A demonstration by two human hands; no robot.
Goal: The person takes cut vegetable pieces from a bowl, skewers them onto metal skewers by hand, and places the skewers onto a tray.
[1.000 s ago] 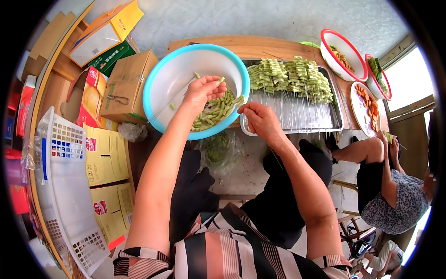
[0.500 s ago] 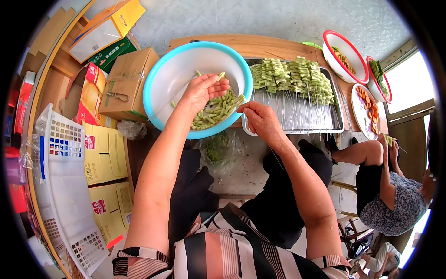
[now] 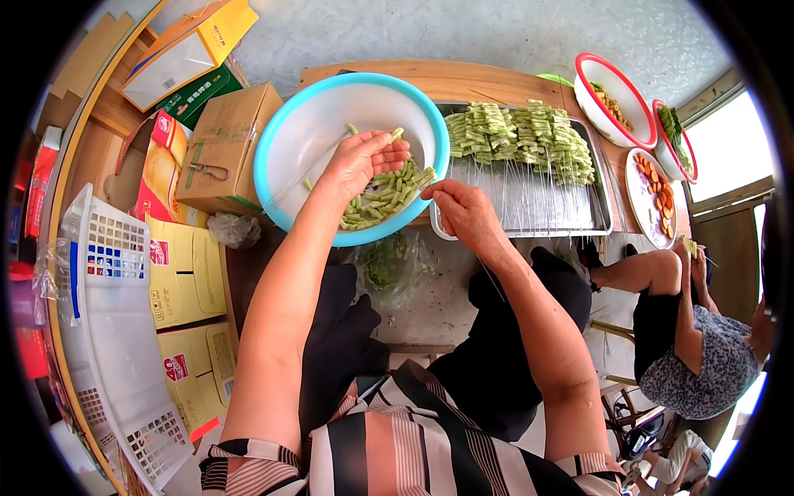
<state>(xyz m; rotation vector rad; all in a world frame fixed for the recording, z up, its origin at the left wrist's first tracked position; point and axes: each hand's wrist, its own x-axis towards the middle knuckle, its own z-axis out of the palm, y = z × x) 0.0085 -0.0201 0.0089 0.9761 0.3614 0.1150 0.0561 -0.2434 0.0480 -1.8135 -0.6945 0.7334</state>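
Right, left hand [image 3: 368, 161] is over the light-blue-rimmed basin [image 3: 263, 157], thumb and fingertips closed on one cut green bean piece [image 3: 397, 134], other fingers loosely bent. Right hand [image 3: 463, 211] is outside the rim, fingers curled tight, apparently on a thin metal skewer [image 3: 491, 279]; grip itself is hidden. Bean bits [image 3: 425, 175] sit just past its fingertips, at the basin's right rim, looks like on the skewer; can't see the point.

Risks, my read: a pricked left fingertip if the hands close up misaligned. Split bean if pierced off-centre. Bits sliding off if the skewer dips tip-down, likely landing among the loose bean pieces [image 3: 389, 198] in the basin.

Orientation: skewer's long axis is diagonal, bean end up-left over the rim, bare end back down-right under the wrist. Held piece's long axis slants, free end up-right, away from the wearer. Neither touches the metal tray [image 3: 460, 174].
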